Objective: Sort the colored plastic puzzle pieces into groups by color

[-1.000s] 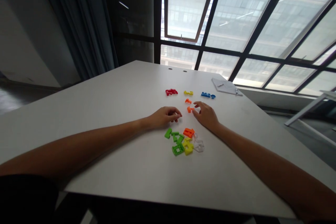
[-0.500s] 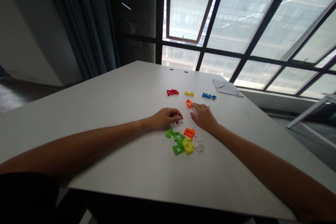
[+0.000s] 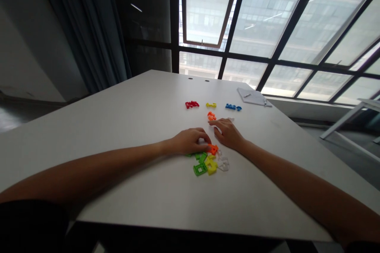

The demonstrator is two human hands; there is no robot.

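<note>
My left hand [image 3: 190, 141] is curled over the near pile, thumb and index fingertips closed at the left edge of an orange plastic piece [image 3: 213, 150]. Beneath and beside that hand lie green pieces [image 3: 200, 169], partly covered by it. A yellow piece [image 3: 211, 165] and clear pieces [image 3: 223, 164] complete the pile. My right hand [image 3: 228, 132] rests farther out with index finger extended and thumb apart, holding nothing visible. Its index fingertip lies just short of a small orange group [image 3: 211, 116]. A clear piece [image 3: 231, 119] shows behind its knuckles.
Across the white table [image 3: 133, 114], red pieces [image 3: 192, 104], a yellow piece [image 3: 211, 105] and blue pieces [image 3: 233, 107] form a row. Farther right lie paper sheets [image 3: 253, 97] with pens on them. Large windows stand behind the table, and a dark curtain [image 3: 86, 27] hangs left.
My left hand has come nearer and right, onto the orange piece in the pile. My right hand's index finger has drawn back from the far orange group. The view has shifted slightly.
</note>
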